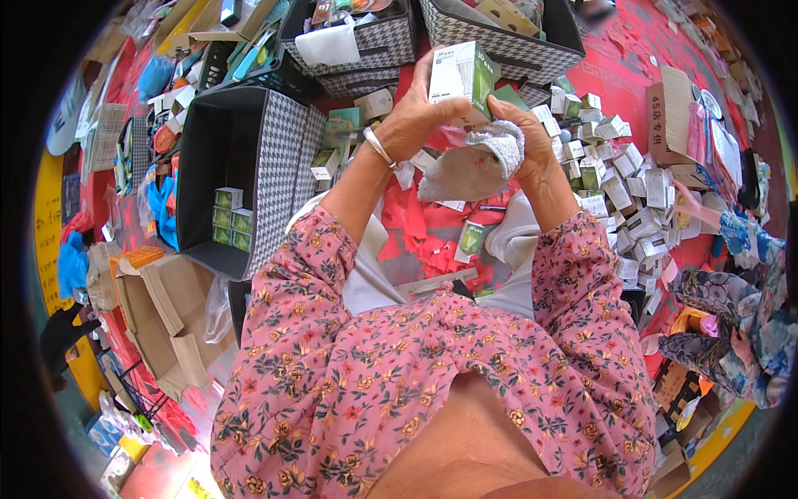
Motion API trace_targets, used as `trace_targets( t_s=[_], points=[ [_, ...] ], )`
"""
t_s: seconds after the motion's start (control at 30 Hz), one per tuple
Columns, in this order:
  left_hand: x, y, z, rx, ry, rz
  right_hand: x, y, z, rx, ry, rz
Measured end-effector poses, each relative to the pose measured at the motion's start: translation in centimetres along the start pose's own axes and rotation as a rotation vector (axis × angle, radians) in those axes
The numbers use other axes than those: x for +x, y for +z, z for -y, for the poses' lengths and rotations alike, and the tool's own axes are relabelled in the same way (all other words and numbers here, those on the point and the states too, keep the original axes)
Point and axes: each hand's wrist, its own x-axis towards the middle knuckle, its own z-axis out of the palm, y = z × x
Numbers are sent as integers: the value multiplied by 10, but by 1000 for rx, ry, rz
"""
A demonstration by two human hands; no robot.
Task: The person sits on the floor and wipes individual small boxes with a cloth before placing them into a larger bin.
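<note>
My left hand [417,118] is closed round one side of a small white-and-green carton [453,76], held up in front of me. On the carton's lower right corner rest the fingers of my right hand [532,143]. That same hand grips a crumpled grey cloth [467,172], which hangs below the carton. A loose green-and-white carton [471,239] lies on the red floor between my legs. Several similar cartons [233,219] are stacked inside a houndstooth storage box [287,170] at my left.
Many small white and green cartons [619,187] lie heaped at my right. Two more houndstooth boxes [532,54] stand ahead, holding goods. Open brown cardboard [162,299] is at the left. Another person's patterned sleeve [744,237] and arm show at the right edge.
</note>
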Motion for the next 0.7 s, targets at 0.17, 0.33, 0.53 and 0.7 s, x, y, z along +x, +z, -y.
trace_targets(
  t_s=[0.17,0.33,0.53,0.7],
  points=[
    [-6,-2,-5,-184,-196,69,-1,1,2,-208,-43,161],
    [-7,4,-15,-75,-112,65,-5,7,3,-319,-146,85],
    [-2,15,-11,-7,88,-53,3,-5,-2,-184,-77,11],
    [-2,11,-15,196,226,-42,-1,2,-15,-70,-98,79]
  ],
)
